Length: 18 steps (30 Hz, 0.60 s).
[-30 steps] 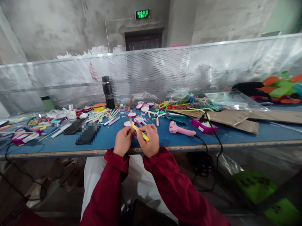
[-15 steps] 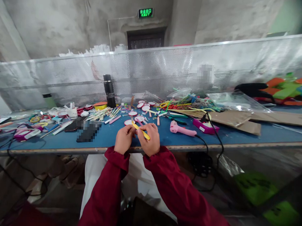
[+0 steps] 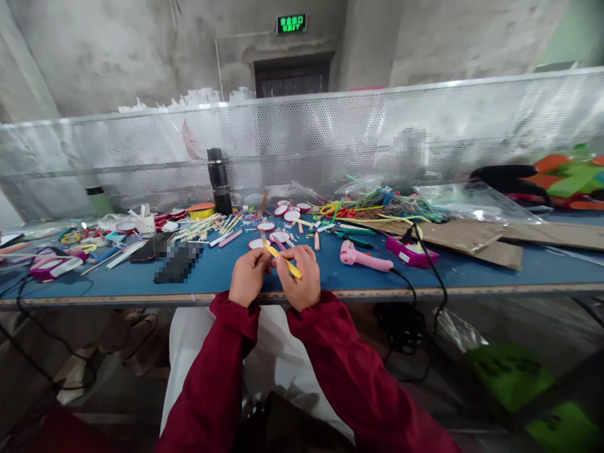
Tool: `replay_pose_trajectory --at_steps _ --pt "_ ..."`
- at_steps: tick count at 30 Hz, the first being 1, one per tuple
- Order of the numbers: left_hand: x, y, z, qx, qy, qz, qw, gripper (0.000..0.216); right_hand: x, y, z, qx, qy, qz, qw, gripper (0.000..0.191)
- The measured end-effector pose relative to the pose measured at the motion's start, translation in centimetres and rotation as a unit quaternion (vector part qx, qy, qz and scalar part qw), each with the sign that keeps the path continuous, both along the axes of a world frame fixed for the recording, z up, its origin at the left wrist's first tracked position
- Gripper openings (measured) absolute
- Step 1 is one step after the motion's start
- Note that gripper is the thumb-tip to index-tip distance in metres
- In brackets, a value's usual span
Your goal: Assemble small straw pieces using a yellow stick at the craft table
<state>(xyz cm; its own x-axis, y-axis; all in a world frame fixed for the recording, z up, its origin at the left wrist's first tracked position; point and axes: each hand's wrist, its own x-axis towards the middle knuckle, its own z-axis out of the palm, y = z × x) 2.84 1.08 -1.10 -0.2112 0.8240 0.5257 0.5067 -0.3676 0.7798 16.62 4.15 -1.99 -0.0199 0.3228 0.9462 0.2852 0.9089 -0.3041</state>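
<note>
The yellow-handled tool [image 3: 293, 269] is in your right hand [image 3: 302, 283], over the front part of the blue tabletop [image 3: 339, 281], its handle slanting toward your palm and its narrow tip pointing away from you. Your right fingers are closed around that handle. Your left hand [image 3: 246, 276] sits just beside it, thumb and fingers drawn narrowly together; whether they grip anything cannot be told, as your knuckles cover the spot. Both wrists, in dark red sleeves [image 3: 238, 324], are at the table's front edge. Just beyond your fingertips lie red-rimmed white discs [image 3: 266, 227] — several, scattered. To the right of your right hand lies a pink glue gun [image 3: 365, 260] on its side, its cord running off past a purple box [image 3: 411, 253]; dark-handled pliers [image 3: 356, 242] lie behind the gun. To the left, pale sticks [image 3: 199, 230] lie in a loose heap, near a black bottle [image 3: 218, 183] standing upright. Tangled cords [image 3: 383, 207] lie farther back on the right, beside flat cardboard [image 3: 456, 236]. A perforated metal panel [image 3: 310, 140] closes off the far side — a lit exit sign [image 3: 291, 24] shows above it.
</note>
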Motion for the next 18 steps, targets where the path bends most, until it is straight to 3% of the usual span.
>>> replay_pose_trajectory --at_steps 18 --pt "-0.05 0.01 -0.09 0.006 0.005 -0.001 1.000 0.024 -0.06 -0.05 0.03 0.008 -0.005 -0.019 1.000 0.011"
